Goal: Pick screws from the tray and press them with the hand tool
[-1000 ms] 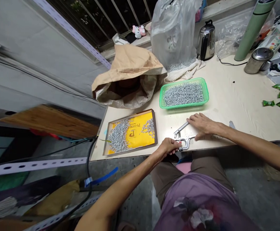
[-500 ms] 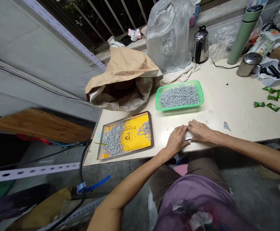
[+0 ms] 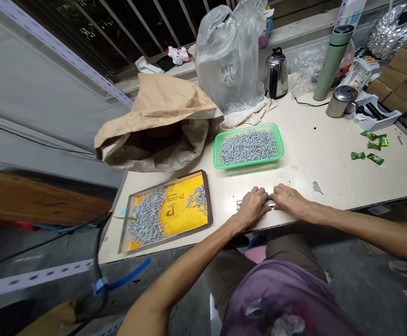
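Observation:
Close to the table's front edge, a narrow silvery metal strip (image 3: 269,203) lies under my fingers. My left hand (image 3: 254,206) is closed over its left part, and a short end sticks out beyond the palm. With bent fingers, my right hand (image 3: 287,200) grips the other end; the thumbs and fingertips nearly meet. Most of the strip is hidden. To the left is a shallow tray (image 3: 209,200) with a yellow lining, holding small silvery screw-like pieces (image 3: 148,215) in two heaps. Behind my hands stands a green plastic basket (image 3: 248,164) full of similar small metal pieces (image 3: 248,147).
An open brown paper bag (image 3: 175,100) stands at the back left, beside a clear plastic bag (image 3: 227,65). Along the back are a steel kettle (image 3: 276,74), a green flask (image 3: 332,65) and a steel mug (image 3: 341,101). Green-wrapped sweets (image 3: 374,145) lie at the right.
The view has shifted, so the table's things appear further left. My hands stay on the metal strip; its left end now shows beyond my left hand.

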`<state>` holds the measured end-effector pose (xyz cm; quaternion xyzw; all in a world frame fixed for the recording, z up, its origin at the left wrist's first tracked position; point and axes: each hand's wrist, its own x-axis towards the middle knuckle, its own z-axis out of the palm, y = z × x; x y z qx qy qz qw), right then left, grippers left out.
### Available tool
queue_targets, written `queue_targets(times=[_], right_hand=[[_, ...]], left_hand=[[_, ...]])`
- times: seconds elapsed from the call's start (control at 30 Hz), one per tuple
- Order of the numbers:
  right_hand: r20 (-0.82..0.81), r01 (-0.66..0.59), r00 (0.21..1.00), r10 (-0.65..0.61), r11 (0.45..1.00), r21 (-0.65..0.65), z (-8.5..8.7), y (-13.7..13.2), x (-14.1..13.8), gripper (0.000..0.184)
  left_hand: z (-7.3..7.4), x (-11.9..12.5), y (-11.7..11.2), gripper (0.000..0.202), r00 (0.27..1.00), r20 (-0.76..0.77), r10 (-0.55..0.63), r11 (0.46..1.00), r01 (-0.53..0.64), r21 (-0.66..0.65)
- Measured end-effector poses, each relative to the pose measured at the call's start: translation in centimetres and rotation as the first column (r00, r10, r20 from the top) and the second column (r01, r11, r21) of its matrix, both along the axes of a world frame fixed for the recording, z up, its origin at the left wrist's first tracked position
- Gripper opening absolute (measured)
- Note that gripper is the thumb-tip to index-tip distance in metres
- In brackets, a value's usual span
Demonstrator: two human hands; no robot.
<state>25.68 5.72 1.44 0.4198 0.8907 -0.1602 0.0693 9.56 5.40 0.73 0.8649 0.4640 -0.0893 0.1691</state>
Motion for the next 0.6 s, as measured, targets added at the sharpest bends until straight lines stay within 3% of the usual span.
queue_targets(times=[0.17,0.3,0.4,0.5,0.6], right_hand=[[-0.017,-0.017,1.000,0.017,0.999,-0.040,-0.1,0.4,0.1,0.019],[-0.078,-0.027,0.997,0.024,0.999,-0.034,-0.1,0.6,0.8,0.012],[-0.126,-0.108,0.987,0.102,0.993,-0.047,-0.4,1.5,1.7,0.039],[-0.114,-0.148,0.983,0.142,0.988,-0.041,-0.9,3.1,2.1,0.025],[-0.047,-0.019,0.999,0.020,1.000,0.009,-0.9,4.4,1.4,0.017]], left_hand=[[0.0,0.4,0.0,0.014,0.998,-0.022,0.057,0.998,-0.057,-0.007],[-0.8,-0.2,-0.7,0.021,0.997,0.055,0.060,0.998,-0.061,0.025],[-2.6,-0.9,-2.6,0.039,0.971,0.231,0.065,0.986,-0.098,0.136],[-4.9,-0.7,-5.3,0.044,0.919,0.392,0.034,0.957,-0.144,0.254],[-6.6,0.3,-7.4,0.048,0.884,0.466,-0.025,0.947,-0.129,0.294]])
